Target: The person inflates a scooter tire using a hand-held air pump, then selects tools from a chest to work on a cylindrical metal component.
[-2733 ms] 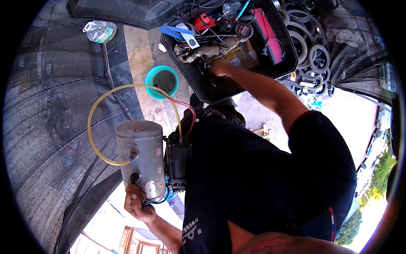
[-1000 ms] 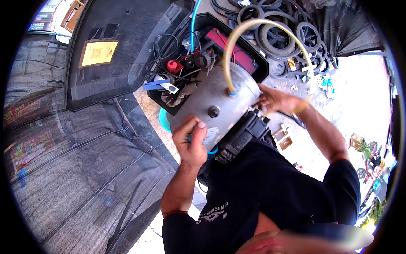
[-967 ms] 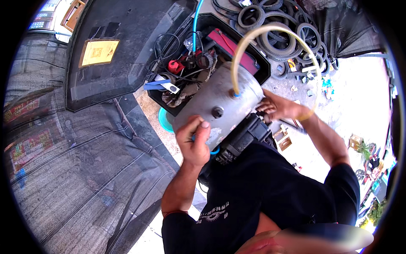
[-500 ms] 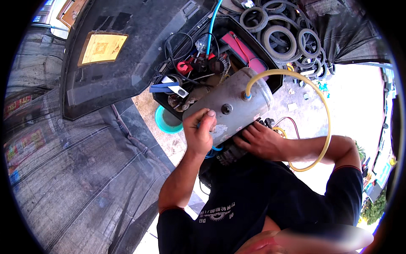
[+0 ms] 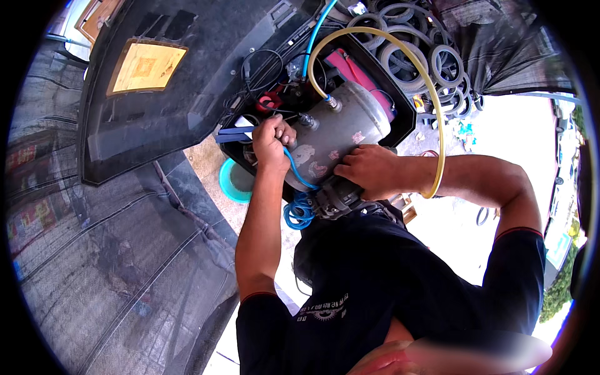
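A grey metal cylindrical tank (image 5: 347,128), with scuffed patches on its side, rests tilted over the edge of a black toolbox. Two fittings stand on its upper side; a yellow hose (image 5: 440,115) runs from one and loops over my right forearm. Against the tank's near side sits a dark motor-like unit (image 5: 334,199). My left hand (image 5: 273,142) is closed at the tank's left end, around the end of a blue hose (image 5: 295,167); the fitting underneath is hidden. Curled fingers of my right hand (image 5: 370,172) grip the tank's near side, just above the dark unit. Below hangs coiled blue tubing (image 5: 299,212).
The open black toolbox (image 5: 409,115) holds cables, tools and a pink-red flat piece (image 5: 356,72). Its large lid (image 5: 212,87) leans left. A teal basin (image 5: 234,187) stands beside it on the floor. Tyres (image 5: 406,65) pile up behind. Dark netting hangs at left.
The tank has turned and shifted slightly left and away from me, raising its fittings. My left hand moved up and left, exposing the blue hose. My right hand moved up along the tank's near side.
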### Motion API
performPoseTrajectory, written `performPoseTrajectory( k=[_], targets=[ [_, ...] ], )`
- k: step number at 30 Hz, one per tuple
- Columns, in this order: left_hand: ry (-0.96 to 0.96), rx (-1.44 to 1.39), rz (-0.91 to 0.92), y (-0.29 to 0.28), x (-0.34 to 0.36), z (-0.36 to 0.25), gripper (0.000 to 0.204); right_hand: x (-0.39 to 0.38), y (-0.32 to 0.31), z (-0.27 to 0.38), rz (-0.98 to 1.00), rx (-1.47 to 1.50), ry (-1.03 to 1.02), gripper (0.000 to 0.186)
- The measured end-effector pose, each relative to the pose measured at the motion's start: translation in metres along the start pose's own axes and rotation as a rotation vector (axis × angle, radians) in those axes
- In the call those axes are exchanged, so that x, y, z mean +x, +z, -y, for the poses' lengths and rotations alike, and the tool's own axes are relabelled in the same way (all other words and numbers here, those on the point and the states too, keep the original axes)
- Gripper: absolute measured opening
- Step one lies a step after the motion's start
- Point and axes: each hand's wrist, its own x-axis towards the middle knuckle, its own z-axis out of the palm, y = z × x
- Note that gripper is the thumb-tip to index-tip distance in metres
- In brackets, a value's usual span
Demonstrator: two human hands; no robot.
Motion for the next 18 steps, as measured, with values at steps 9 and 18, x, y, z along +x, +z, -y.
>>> performPoseTrajectory(
  k=[9,18],
  targets=[
    [0.395,0.034,0.050,0.014,-0.028,-0.018,0.033,-0.003,0.010,-0.003,-0.286,-0.078,-0.090,0.054],
    [0.658,0.376,0.097,0.009,-0.025,-0.014,0.038,0.041,0.058,-0.032,-0.580,-0.225,-0.107,0.050]
  ],
)
